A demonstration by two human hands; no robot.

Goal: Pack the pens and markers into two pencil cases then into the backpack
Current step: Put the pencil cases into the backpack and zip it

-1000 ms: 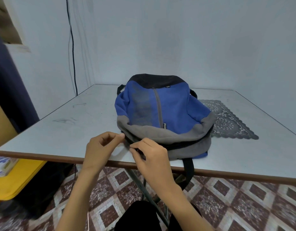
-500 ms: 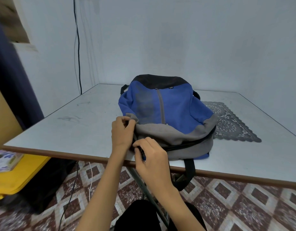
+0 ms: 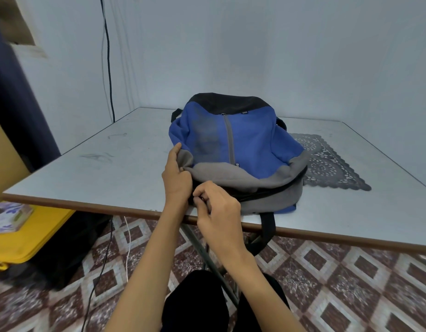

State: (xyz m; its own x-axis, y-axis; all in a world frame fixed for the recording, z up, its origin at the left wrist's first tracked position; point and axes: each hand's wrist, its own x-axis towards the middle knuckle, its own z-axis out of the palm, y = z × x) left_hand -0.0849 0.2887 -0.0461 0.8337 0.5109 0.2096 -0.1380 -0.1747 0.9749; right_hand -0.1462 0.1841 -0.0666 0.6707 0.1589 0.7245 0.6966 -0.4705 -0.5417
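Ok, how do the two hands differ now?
The left hand grips the grey edge of the blue, grey and black fabric backpack; the right hand pinches a small dark piece at its zip opening. Left hand lies farther off than right hand. Both are at its near-left corner.

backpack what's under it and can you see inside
The backpack lies on the table, its far right edge over a grey lace mat. A black strap hangs off the near edge. Inside is hidden: the opening shows only a dark gap.
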